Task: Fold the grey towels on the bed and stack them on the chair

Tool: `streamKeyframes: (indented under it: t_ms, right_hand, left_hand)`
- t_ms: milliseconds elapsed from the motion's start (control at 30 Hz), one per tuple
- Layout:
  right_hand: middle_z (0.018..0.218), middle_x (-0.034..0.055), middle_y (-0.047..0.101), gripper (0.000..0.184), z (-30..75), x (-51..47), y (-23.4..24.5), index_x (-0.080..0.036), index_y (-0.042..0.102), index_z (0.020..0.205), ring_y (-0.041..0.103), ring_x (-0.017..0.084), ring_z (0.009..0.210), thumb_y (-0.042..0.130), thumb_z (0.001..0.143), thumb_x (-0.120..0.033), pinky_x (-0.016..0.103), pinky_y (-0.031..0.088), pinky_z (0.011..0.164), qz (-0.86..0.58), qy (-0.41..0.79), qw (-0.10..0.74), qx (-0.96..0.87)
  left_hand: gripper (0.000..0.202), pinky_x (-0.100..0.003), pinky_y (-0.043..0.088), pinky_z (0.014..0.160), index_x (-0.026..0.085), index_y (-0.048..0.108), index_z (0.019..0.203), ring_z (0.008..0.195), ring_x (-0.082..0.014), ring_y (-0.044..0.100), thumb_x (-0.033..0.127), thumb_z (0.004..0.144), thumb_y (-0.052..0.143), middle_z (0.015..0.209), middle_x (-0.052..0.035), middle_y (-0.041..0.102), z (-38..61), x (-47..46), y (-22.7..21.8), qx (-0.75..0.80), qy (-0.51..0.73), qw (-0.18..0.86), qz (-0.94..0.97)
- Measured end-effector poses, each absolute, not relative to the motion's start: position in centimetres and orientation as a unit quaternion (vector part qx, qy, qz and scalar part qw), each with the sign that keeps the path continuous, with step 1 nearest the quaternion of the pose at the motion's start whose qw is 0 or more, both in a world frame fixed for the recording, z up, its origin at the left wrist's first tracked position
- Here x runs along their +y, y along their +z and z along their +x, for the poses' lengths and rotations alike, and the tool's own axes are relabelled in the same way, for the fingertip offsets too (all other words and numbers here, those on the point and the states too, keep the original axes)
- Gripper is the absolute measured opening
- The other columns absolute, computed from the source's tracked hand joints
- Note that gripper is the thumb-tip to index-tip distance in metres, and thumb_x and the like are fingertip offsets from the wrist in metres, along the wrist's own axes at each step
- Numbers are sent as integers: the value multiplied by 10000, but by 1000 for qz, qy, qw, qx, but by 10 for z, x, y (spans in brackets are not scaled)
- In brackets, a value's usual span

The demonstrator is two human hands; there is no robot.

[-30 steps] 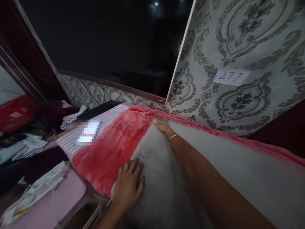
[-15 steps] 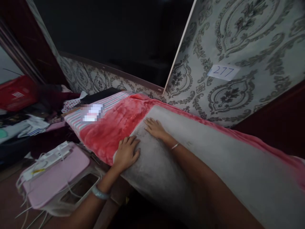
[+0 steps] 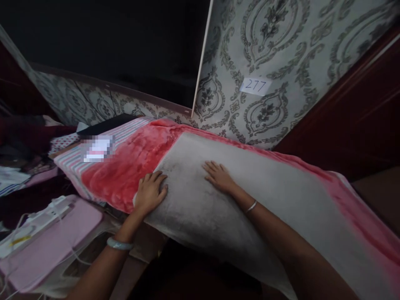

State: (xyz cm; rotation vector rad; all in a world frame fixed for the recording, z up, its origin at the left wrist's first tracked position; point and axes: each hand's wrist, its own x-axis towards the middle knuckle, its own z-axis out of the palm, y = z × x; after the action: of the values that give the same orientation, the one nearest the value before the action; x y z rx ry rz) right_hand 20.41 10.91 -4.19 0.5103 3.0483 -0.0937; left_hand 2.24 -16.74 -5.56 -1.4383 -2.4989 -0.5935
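A grey plush blanket (image 3: 187, 200) lies spread flat over a red plush cloth (image 3: 121, 166), which shows at its left end and along its far edge. My left hand (image 3: 151, 191) rests on the grey blanket's left edge near the front corner, palm down with the fingers out. Farther right, my right hand (image 3: 219, 176) lies flat on the blanket's middle, its fingers spread. Neither hand grips anything. Beneath the red cloth, a striped cloth (image 3: 75, 160) sticks out at the left.
A blurred-out bright phone-like object (image 3: 99, 148) sits on the striped cloth. At lower left, a pink stool (image 3: 62, 237) bears a power strip (image 3: 40, 223) with white cables. A dark television (image 3: 118, 46) and a paper marked 277 (image 3: 256, 86) are on the patterned wall. Clothes (image 3: 15, 179) pile up at left.
My right hand has slid right across the grey blanket, away from its left edge. My left hand stays at that edge. The view has turned to the right.
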Motion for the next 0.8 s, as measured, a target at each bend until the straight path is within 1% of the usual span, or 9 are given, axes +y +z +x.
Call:
streamKeyframes:
  t_ms: [67,133,233,333,433,567,667,800]
  right_hand:
    - [1717,53,189,589,209,127,-39,-293,273,1642,170,275,1578,290,1081,-472,554,191,1248,228,-21,20,973]
    - [1716,48,192,581,208,137,-34,-300,272,1641,183,276,1575,271,1085,-468,565,208,1240,265,-17,26,964]
    - [1715,46,197,578,211,134,-32,-327,275,1637,181,291,1575,245,1085,-496,609,216,1225,283,-11,29,959]
    - [1713,48,202,584,228,125,-38,-340,286,1633,165,306,1578,264,1078,-520,629,206,1221,266,-3,14,964]
    - [1715,37,197,577,260,127,-46,-338,294,1631,165,299,1578,283,1078,-501,613,213,1225,282,-4,-2,959]
    - [1712,38,217,562,313,149,-49,-319,319,1624,199,298,1570,262,1081,-453,611,244,1216,381,-2,-9,925]
    - [1706,43,244,567,353,164,-50,-316,328,1620,220,300,1563,245,1075,-447,630,257,1206,442,1,-15,897]
    - [1701,68,258,597,402,171,-58,-281,346,1617,234,314,1557,195,1067,-458,645,259,1201,506,8,-30,862]
  left_hand:
    - [461,-542,452,984,206,683,1297,1198,-357,546,396,946,452,1388,-135,637,23,-167,-53,-848,-191,98,-484]
    - [466,-539,453,1001,211,673,1315,1220,-352,542,386,949,443,1406,-125,628,24,-167,-50,-856,-174,89,-478]
    - [475,-523,453,1027,228,655,1349,1267,-344,528,374,955,434,1440,-102,610,26,-167,-44,-869,-146,72,-468]
    - [477,-522,452,1042,229,652,1359,1286,-345,524,377,961,435,1450,-99,604,27,-166,-41,-873,-133,70,-464]
    - [474,-519,457,1040,229,655,1355,1273,-344,536,383,966,431,1452,-99,602,26,-165,-41,-872,-135,76,-465]
    - [502,-535,453,1041,216,643,1370,1283,-356,526,403,974,398,1467,-102,588,25,-164,-42,-873,-130,73,-465]
    - [527,-557,449,1040,202,634,1384,1292,-368,514,413,973,380,1477,-110,577,25,-163,-42,-874,-123,70,-464]
    - [539,-567,449,1039,193,631,1388,1305,-373,502,409,967,373,1481,-115,571,28,-162,-40,-871,-124,69,-470]
